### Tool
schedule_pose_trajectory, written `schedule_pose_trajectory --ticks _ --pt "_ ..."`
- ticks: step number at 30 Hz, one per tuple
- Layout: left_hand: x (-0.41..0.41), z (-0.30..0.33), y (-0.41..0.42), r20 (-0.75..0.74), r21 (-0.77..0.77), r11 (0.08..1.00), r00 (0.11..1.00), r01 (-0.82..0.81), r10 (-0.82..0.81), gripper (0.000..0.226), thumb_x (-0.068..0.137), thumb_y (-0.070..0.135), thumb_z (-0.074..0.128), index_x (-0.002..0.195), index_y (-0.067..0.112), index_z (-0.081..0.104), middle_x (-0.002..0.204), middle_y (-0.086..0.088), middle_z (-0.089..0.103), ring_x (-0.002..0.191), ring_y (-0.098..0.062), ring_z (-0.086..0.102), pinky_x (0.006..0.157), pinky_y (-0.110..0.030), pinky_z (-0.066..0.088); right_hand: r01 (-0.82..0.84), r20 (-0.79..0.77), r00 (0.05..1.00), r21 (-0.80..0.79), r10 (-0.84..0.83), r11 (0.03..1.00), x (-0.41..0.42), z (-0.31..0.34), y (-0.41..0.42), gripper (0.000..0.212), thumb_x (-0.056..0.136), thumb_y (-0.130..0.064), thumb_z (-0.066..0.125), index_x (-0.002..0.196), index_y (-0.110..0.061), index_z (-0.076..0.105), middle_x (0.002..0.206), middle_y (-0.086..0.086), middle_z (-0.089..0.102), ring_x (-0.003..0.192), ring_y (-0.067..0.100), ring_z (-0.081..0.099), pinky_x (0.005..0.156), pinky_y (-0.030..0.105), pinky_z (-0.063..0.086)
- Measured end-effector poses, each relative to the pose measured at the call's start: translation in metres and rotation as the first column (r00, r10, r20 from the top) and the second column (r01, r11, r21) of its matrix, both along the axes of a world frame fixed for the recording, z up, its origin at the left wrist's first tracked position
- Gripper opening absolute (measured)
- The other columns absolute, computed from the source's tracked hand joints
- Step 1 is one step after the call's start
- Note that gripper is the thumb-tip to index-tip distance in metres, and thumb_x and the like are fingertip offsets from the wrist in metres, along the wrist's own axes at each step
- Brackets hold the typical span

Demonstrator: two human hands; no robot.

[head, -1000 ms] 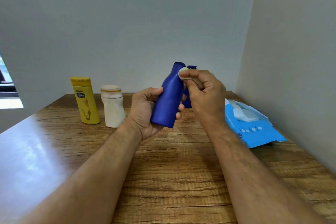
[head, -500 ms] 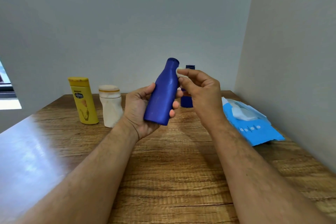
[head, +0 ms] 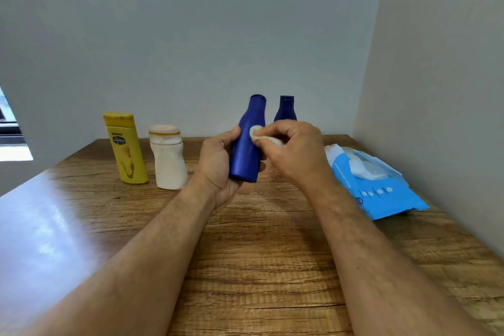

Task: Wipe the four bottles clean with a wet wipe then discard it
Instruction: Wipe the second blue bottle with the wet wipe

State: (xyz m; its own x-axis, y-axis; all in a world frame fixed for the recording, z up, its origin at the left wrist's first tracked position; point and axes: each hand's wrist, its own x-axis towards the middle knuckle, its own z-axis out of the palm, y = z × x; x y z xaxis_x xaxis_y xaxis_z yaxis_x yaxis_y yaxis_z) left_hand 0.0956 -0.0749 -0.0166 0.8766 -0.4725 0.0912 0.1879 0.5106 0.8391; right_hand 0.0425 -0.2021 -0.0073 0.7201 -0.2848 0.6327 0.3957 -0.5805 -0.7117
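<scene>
- Left hand (head: pixel 218 163) wrapped around the lower body of the tall blue bottle (head: pixel 249 142), thumb on the near side, fingertips peeking out past the far side; bottle held nearly upright above the wooden table (head: pixel 259 254), cap end up.
- Right hand (head: pixel 296 153) pinching a balled-up wet wipe (head: pixel 257 133) between thumb and curled fingers, pressing it against the bottle's shoulder, just below the neck.
- Changed over the last second: wipe down from the cap and neck to the shoulder; bottle turned from a rightward lean to almost vertical. Read as a top-to-bottom pass, with the neck likely covered and the wide lower body not yet wiped.
- Judged stage: mid-wipe on 1 of the 4 bottles; which of the other 3 are already clean cannot be told. Discarding the wipe comes last, and no bin in view.
- Just behind the hands, a second, darker blue bottle (head: pixel 285 109) standing on the table, only its cap and shoulders showing.
- Further left, a white bottle (head: pixel 167 158) with a pale, orange-rimmed cap, and beside it a yellow bottle (head: pixel 126 148) with a dark oval logo; lettering there too small to read.
- To the right, near the side wall, a blue wet-wipe pack (head: pixel 381 194) lying flat, flap open, a white sheet poking out; a line of white print and a row of white dots on it, wording illegible.
</scene>
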Motion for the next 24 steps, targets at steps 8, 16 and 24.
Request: schedule_pose_trajectory --ticks 8,16,24 --pt "0.003 -0.001 0.002 -0.043 -0.02 0.998 0.997 0.066 -0.067 0.036 0.101 0.028 0.048 0.124 0.005 0.064 0.104 -0.018 0.069 0.083 -0.026 0.065 0.076 -0.039 0.053 0.015 0.016 1.0 0.023 -0.015 1.0 0.002 -0.001 0.001 0.007 0.087 -0.028 0.075 0.093 -0.026 0.077 0.086 -0.014 0.073 0.083 -0.002 0.067 0.067 0.007 0.049" --pt "0.009 -0.002 0.004 -0.095 -0.088 0.996 0.995 0.03 -0.039 0.04 0.1 0.025 0.052 0.135 0.008 0.059 0.101 -0.014 0.067 0.084 -0.024 0.066 0.077 -0.037 0.058 -0.239 -0.233 0.946 -0.037 0.224 0.97 -0.007 0.001 0.003 0.006 0.081 -0.023 0.081 0.085 -0.018 0.08 0.076 -0.007 0.074 0.072 0.003 0.069 0.065 0.014 0.05" --pt "0.006 -0.002 0.002 -0.072 -0.077 0.996 0.996 0.047 -0.052 0.038 0.085 0.019 0.069 0.121 0.007 0.067 0.115 -0.017 0.063 0.08 -0.021 0.063 0.071 -0.033 0.054 -0.06 -0.017 0.998 0.072 0.061 0.996 -0.001 0.001 0.003 0.01 0.086 -0.021 0.075 0.095 -0.021 0.079 0.091 -0.011 0.074 0.089 0.001 0.069 0.08 0.024 0.06"
